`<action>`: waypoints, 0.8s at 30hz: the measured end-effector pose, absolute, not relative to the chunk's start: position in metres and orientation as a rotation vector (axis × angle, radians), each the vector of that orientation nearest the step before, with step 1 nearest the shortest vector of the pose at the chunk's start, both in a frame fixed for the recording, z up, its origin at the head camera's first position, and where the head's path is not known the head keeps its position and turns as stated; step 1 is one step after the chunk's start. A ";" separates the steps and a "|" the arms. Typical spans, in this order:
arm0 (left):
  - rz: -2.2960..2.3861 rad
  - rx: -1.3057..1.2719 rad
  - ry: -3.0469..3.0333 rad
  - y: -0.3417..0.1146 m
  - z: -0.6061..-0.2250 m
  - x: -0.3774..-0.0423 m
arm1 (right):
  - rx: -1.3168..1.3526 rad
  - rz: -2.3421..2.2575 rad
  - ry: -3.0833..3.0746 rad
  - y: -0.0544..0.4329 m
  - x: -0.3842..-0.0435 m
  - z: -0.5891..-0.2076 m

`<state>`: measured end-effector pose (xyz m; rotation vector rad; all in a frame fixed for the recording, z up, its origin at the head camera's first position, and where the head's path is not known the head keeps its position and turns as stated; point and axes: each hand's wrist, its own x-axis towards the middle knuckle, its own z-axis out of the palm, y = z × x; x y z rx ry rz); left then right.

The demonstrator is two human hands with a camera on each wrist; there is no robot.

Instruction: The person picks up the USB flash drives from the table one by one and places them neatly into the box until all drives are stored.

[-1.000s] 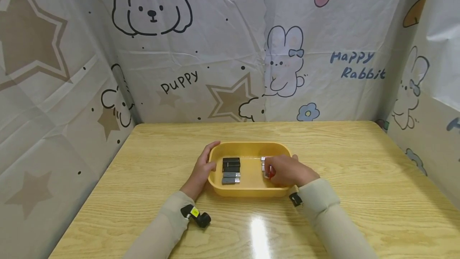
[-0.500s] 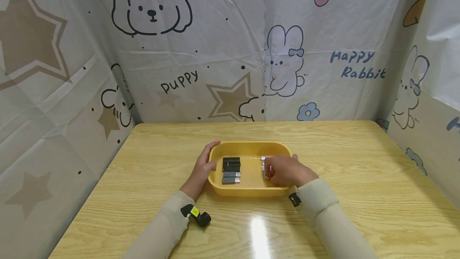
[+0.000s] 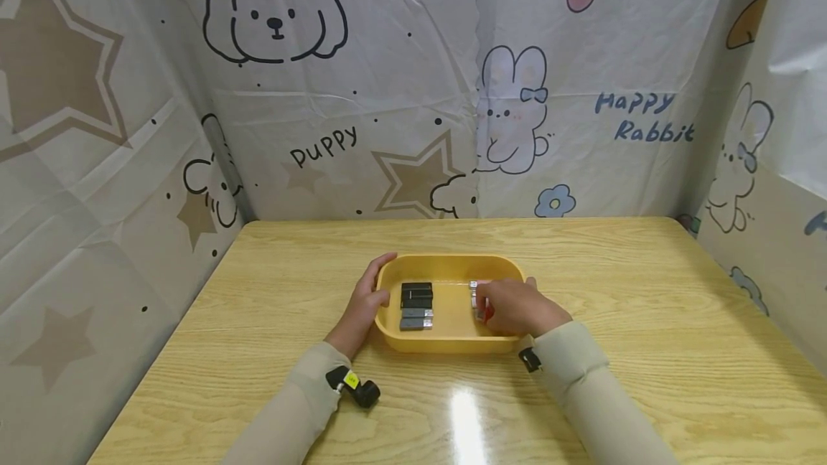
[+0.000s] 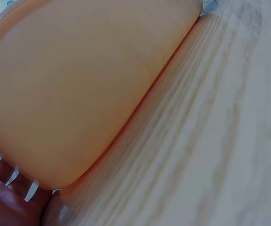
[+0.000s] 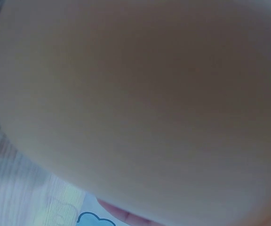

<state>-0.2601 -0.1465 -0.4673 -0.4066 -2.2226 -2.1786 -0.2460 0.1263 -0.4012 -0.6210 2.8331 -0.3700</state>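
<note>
A yellow plastic tray (image 3: 446, 345) stands on the wooden table. My left hand (image 3: 358, 303) grips its left end, thumb over the rim and fingers along the outer wall. Inside at the left lie black USB sticks (image 3: 416, 296) above two grey USB sticks (image 3: 416, 318) in a column. My right hand (image 3: 523, 307) reaches over the right end, with bent fingers pinching a red USB stick (image 3: 489, 314) that it mostly covers. Silver connectors of more USB sticks (image 3: 474, 285) show beside it. In the right wrist view, several fingers (image 5: 126, 215) show past the blurred tray wall (image 5: 102, 117).
The wood-grain table (image 3: 291, 257) extends around the tray. A patterned cloth (image 3: 413, 92) hangs behind it and at both sides. A wrist camera (image 3: 352, 384) is strapped to the left sleeve, and another (image 3: 531, 359) to the right.
Both hands and the tray keep their places. Only the right wrist and sleeve shift very slightly; the USB sticks at the left have not moved.
</note>
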 end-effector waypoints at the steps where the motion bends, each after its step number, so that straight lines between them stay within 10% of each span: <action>1: -2.176 -0.402 -2.224 -0.146 -0.467 -0.260 | -0.621 -0.369 2.832 0.126 -0.246 -0.401; 24: -2.224 -0.429 -2.238 -0.146 -0.451 -0.251 | -0.670 -0.322 2.871 0.126 -0.246 -0.403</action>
